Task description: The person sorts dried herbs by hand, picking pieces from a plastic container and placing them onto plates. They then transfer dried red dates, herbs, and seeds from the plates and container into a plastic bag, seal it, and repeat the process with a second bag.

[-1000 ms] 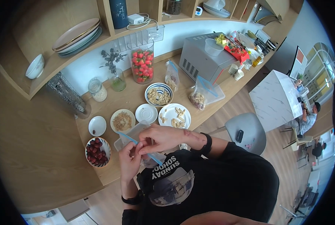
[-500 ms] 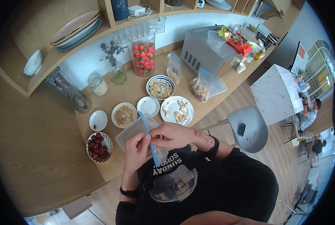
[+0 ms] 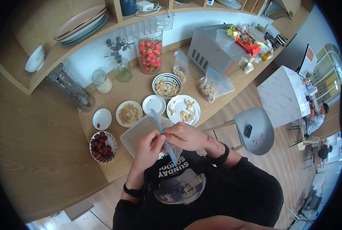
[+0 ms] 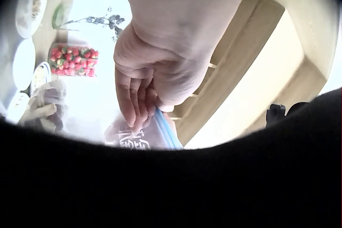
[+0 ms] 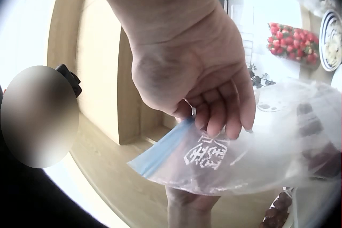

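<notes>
In front of the chest, both hands pinch the blue zip strip of a clear resealable bag (image 5: 251, 158). The left hand (image 3: 148, 150) grips the strip between thumb and bent fingers. Close beside it the right hand (image 3: 187, 137) holds the same strip from the other side. White printed characters show on the bag, and dark red pieces lie inside it in the right wrist view. In the head view the hands hide most of the bag's body. A clear plastic tub (image 3: 133, 135) sits on the counter just behind the hands.
Around the tub are a bowl of red dates (image 3: 103, 147), a plate of thin pale pieces (image 3: 129, 114), a white saucer (image 3: 154, 104), a plate of pale slices (image 3: 194, 109) and a striped bowl (image 3: 167, 85). Filled zip bags (image 3: 208, 89), a strawberry jar (image 3: 150, 53) and a microwave (image 3: 213, 48) stand behind.
The blue strip has swung from a flat diagonal to a steeper one and shifted right with both hands. The hands, overlapping at first, now pinch it side by side.
</notes>
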Demonstrator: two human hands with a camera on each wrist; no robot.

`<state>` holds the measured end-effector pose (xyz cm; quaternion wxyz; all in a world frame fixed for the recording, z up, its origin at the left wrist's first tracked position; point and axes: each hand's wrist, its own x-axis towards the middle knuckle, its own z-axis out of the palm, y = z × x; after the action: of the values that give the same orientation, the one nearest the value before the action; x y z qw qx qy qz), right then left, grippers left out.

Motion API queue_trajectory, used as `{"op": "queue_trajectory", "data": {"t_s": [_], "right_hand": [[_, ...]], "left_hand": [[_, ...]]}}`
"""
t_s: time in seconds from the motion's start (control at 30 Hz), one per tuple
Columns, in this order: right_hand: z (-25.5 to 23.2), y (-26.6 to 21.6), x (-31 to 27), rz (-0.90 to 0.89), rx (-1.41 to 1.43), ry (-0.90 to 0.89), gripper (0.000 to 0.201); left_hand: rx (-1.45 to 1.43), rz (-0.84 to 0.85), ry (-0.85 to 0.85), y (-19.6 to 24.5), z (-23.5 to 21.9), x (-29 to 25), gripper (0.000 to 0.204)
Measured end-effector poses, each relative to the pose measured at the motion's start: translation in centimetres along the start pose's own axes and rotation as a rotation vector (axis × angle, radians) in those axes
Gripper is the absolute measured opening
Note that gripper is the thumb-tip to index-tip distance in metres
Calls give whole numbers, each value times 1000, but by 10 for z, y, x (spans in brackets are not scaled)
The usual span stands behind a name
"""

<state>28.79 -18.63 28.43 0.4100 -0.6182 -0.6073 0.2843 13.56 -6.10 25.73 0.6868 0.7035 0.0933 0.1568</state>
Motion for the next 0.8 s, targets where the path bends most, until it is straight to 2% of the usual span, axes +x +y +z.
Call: {"op": "queue_trajectory", "data": {"t_s": [0.1, 0.23, 0.33, 0.4, 0.53, 0.6, 0.63, 0.8], "right_hand": [[2, -2, 2, -41, 110, -13, 28], [4, -3, 8, -41, 122, -42, 26], [7, -4, 15, -29, 116, 6, 29], [8, 3, 21, 37, 113, -28, 34], [17, 2, 29, 49, 147, -34, 37], [21, -3, 31, 112, 322, -7, 36], [22, -1, 30, 114, 327, -6, 36], [24, 10, 30, 109, 388, -14, 37]], "left_hand": [[41, -12, -11, -5, 0, -2, 26], [127, 15, -15, -4, -8, -6, 26], [150, 71, -1, -2, -12, -9, 22], [39, 83, -10, 2, -11, -11, 20], [-1, 99, 35, -4, -11, -15, 19], [216, 122, 7, -2, -15, -16, 18], [217, 117, 6, -2, -14, -16, 18], [-44, -3, 23, 1, -15, -15, 13]]}}
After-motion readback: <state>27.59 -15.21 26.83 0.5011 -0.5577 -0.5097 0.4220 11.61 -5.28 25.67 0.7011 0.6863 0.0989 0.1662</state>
